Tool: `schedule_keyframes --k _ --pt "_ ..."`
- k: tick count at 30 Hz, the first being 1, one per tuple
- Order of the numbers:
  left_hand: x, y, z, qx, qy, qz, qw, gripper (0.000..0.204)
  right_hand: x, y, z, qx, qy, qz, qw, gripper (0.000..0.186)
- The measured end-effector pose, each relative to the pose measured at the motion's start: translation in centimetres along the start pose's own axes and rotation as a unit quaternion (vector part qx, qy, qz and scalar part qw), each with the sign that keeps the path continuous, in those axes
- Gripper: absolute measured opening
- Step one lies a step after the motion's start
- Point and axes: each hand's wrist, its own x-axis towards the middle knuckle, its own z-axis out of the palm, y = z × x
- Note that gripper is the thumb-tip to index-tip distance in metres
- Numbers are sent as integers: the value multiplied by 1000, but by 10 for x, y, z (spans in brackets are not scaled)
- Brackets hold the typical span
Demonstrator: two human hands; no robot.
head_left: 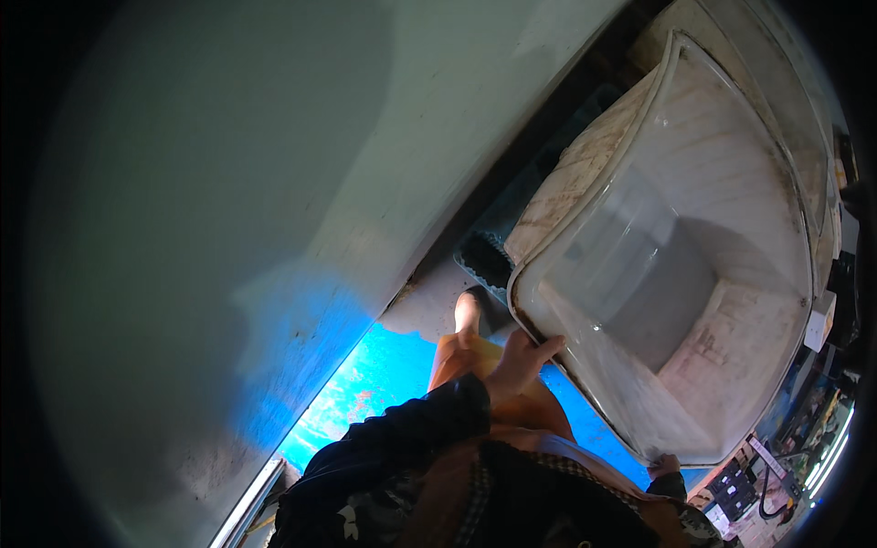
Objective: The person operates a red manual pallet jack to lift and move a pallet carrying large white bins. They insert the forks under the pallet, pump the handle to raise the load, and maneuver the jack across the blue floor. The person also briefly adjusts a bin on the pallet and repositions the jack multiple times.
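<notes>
A large, stained white plastic tub (pixel 676 274), tilted toward me, fills the right of the head view, with another tub (pixel 804 91) behind it. My left hand (pixel 521 365) grips the tub's near left rim, fingers wrapped round it with the thumb on top. My right hand (pixel 662 468) holds the rim at the bottom right corner, partly hidden by my sleeve and the tub. My dark sleeves and orange apron (pixel 539 406) are below the tub.
A tall pale wall or panel (pixel 228 183) runs along my left. My foot (pixel 468 310) is on the floor beside a bright blue patch (pixel 356 384). A dark-filled basket (pixel 484 260) lies past the foot. Cluttered items and light tubes (pixel 831 447) are at the lower right.
</notes>
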Motion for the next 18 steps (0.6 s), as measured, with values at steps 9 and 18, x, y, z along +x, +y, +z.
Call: schedule_keyframes --k 9,18 --pt "-6 9 -7 20 0 5 1000 21 -53 -3 43 220 62 -6 973 10" --pt "-7 43 -13 71 27 19 997 16 -92 4 81 233 -45 -6 971 8"
